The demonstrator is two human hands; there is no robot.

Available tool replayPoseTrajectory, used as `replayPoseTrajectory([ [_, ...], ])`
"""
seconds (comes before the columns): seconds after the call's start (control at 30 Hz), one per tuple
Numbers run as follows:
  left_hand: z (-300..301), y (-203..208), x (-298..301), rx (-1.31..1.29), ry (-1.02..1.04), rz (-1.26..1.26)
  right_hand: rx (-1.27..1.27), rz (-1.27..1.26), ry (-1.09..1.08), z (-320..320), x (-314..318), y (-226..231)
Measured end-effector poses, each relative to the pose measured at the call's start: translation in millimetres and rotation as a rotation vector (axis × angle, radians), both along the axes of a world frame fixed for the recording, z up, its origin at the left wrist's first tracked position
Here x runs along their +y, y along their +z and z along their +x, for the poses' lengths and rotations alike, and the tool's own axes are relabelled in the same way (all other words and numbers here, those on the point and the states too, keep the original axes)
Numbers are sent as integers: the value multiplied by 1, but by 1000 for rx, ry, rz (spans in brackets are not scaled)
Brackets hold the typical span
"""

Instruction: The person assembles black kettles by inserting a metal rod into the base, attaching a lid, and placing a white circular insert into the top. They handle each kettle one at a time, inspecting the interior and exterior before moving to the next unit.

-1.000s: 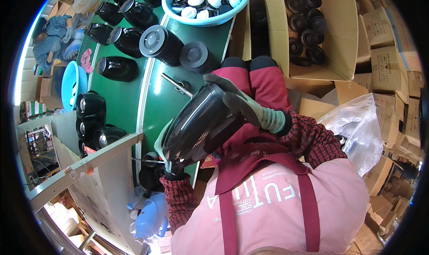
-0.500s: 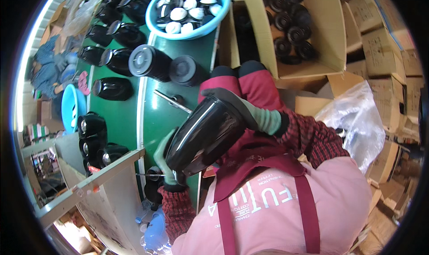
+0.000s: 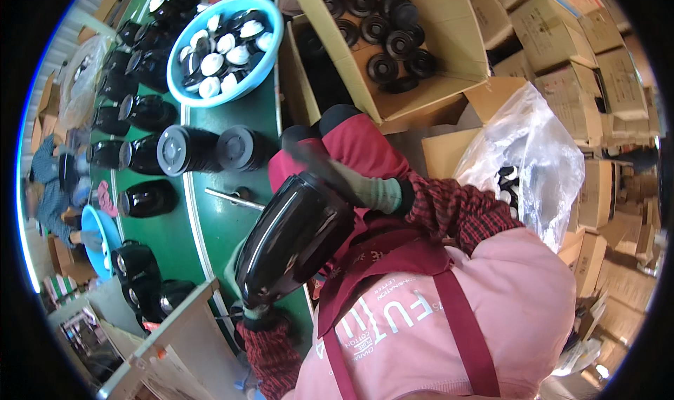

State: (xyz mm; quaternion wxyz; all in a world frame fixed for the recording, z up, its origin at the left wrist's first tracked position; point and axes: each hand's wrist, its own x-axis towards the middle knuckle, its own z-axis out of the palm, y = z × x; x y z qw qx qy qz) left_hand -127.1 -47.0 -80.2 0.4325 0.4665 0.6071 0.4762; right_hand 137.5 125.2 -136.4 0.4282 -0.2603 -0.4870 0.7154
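Vessel (image 3: 295, 235) gleams glossy black, rounded and tilted.

Your left hand (image 3: 232, 268): mostly hidden behind the glossy black vessel (image 3: 295, 235), finger placement unreadable. Your right hand (image 3: 344, 179): fingers blurred, contact with the vessel's end unclear to you. Metal rod (image 3: 226, 196): right end lost behind the vessel. Open carton (image 3: 456, 38): cut off by the upper edge. Clear plastic bag (image 3: 544, 137): contents partly veiled. Distant co-worker (image 3: 50, 189): too small for you to read their handwork.
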Motion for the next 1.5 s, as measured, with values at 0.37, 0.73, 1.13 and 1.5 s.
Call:
replayPoseTrajectory([
  [0.37, 20, 46, 29, 305, 2, 4, 5, 85, 66, 11, -16, 21],
  [0.73, 17, 37, 37, 388, -142, 77, 80, -54, 157, 18, -15, 50],
  [1.13, 17, 52, 52, 42, -131, -77, 140, -651, 261, 37, -3, 58],
  [1.5, 71, 70, 68, 600, -174, 547, 0, -106, 273, 57, -39, -13],
])
